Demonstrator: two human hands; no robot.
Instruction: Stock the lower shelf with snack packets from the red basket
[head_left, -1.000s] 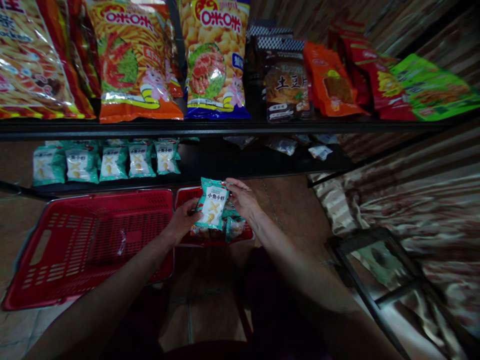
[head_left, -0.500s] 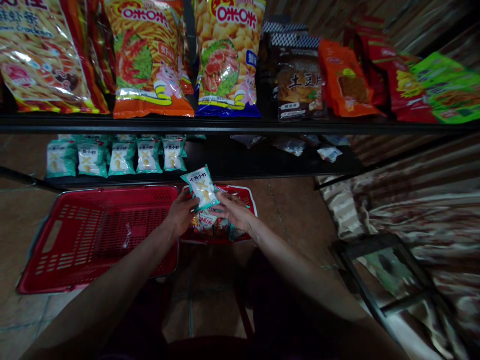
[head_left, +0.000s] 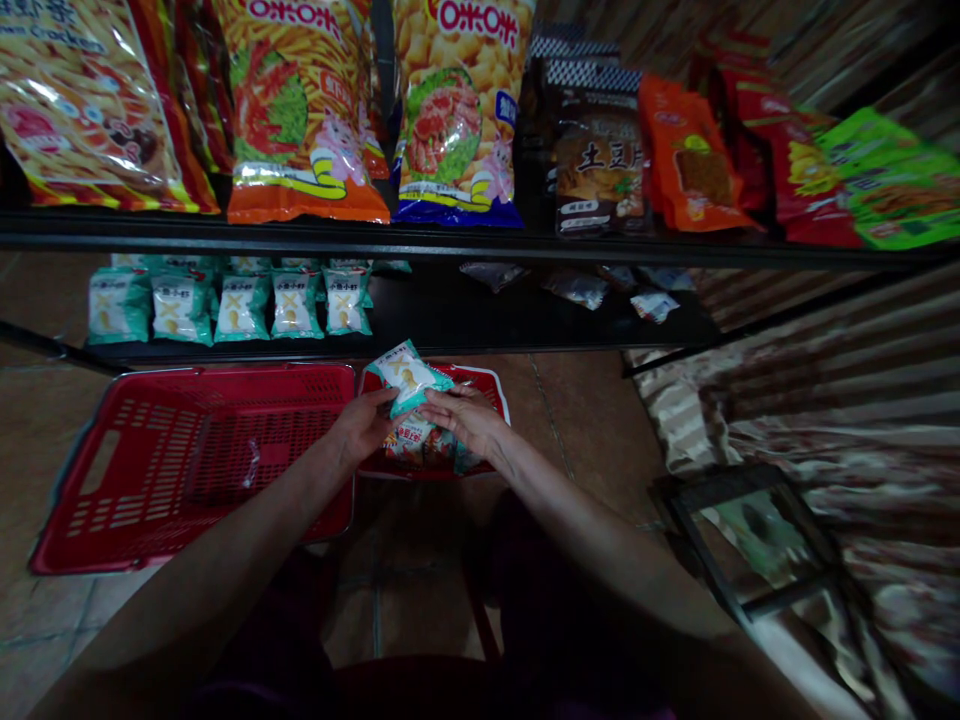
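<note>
A small teal-and-white snack bag (head_left: 407, 375) is held between my two hands above the smaller red basket (head_left: 491, 390). My left hand (head_left: 367, 420) grips its lower left edge, closed with the thumb on the front. My right hand (head_left: 466, 415) pinches the lower right edge. Beneath the hands, other snack packets (head_left: 412, 440), some red and white, lie in that basket. Matching teal bags (head_left: 236, 303) stand in a row on the lower shelf (head_left: 450, 320), to the left.
A larger red basket (head_left: 120, 520) sits on the floor at left, a scrap of clear plastic inside. The upper shelf (head_left: 465, 240) carries big snack bags (head_left: 461, 120). Silvery packets (head_left: 577, 288) lie on the lower shelf. A dark-framed stool-like object (head_left: 750, 540) stands right, beside striped cloth.
The held snack bag has tipped back and lowered slightly between the hands. The right hand has shifted its hold toward the lower edge. The whole view has moved a little.
</note>
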